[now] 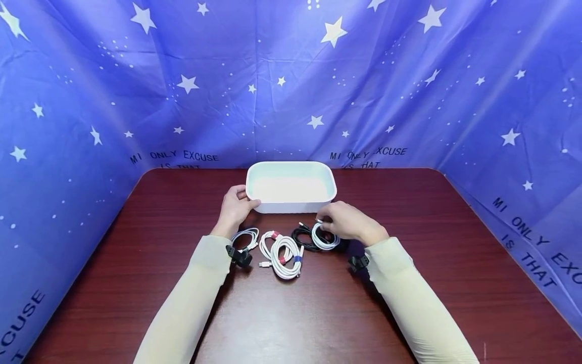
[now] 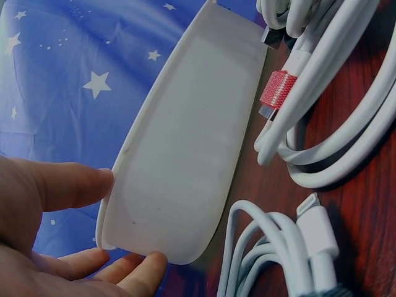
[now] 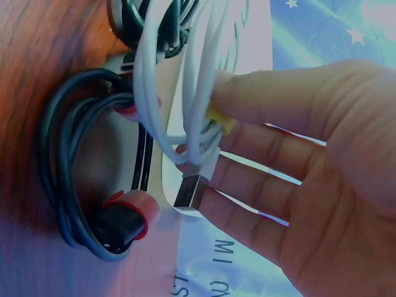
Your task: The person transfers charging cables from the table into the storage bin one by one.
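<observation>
A white plastic bin (image 1: 291,208) stands toward the back of the table. My left hand (image 1: 234,210) grips its left end, thumb on the rim and fingers against the side wall (image 2: 179,136). In front of the bin's right part, my right hand (image 1: 347,221) pinches a coiled white USB cable (image 3: 145,93) between thumb and fingers. A yellow tie and a metal USB plug (image 3: 192,190) show on that coil. Just beside it lies a coiled black cable (image 3: 46,161) with a red tie (image 3: 145,213).
Thicker white coiled cables (image 1: 286,275) with red and blue ties lie mid-table. A thinner white coil (image 1: 255,235) lies near my left wrist. The dark red wooden table (image 1: 282,323) meets a blue star-patterned curtain (image 1: 291,101) behind and at the sides.
</observation>
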Motion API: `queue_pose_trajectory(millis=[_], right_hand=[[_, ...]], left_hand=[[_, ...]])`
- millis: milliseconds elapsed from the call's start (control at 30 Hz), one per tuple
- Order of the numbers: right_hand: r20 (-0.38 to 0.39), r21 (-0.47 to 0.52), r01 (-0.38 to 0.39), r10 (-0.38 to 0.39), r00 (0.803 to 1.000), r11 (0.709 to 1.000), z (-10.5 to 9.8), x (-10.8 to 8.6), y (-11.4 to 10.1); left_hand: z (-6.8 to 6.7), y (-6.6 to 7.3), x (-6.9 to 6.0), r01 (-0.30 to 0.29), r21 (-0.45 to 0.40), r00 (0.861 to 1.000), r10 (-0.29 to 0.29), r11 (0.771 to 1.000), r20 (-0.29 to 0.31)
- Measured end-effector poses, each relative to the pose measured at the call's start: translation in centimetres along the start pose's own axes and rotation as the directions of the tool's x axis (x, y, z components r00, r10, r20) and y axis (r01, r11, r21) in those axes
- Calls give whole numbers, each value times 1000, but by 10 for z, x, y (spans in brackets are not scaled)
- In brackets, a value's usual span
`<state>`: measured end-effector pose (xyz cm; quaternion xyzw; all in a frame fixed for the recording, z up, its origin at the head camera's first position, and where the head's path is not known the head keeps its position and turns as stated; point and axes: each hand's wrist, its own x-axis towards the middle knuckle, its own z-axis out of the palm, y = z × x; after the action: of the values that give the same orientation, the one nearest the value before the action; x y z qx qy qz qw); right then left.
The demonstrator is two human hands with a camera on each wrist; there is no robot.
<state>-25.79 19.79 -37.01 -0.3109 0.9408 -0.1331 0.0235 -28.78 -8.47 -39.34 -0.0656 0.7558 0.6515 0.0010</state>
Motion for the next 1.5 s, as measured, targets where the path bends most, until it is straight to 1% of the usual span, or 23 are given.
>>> queue_pose_trajectory(millis=[267,500,567,733,833,967,1233,1367,1500], right_hand=[[5,25,5,-5,1000,1000,-1,2,-2],[5,47,-11,11,1000,999,-2,-1,0],[2,63,-4,4,1000,998,-3,0,-1],[-39,130,38,-33,999,991,-6,2,-6],[-70,161,43,-32,997,986,-7,5,-9],[-96,188,44,-26,995,981,-9,10,-10],[-112,234,37,-11,994,972,-19,25,-13],[-131,241,19,13,991,970,-22,35,-14],[-128,254,-10,44,991,967,-24,46,-15]], left_hand=[[-4,-1,-2,4,29,1000,-4,1000,-7],[1,0,-2,-2,23,1000,2,1000,1],[1,0,-2,-3,21,1000,3,1000,-2],[0,-1,-2,-5,15,1000,5,1000,-3],[0,-1,-1,-3,10,1000,3,1000,-4],[0,0,-1,0,8,1000,0,1000,0],[0,0,-2,-16,4,1000,16,1000,2],[0,0,-3,-15,8,1000,15,1000,1],[0,0,-2,-10,10,1000,10,1000,-4]])
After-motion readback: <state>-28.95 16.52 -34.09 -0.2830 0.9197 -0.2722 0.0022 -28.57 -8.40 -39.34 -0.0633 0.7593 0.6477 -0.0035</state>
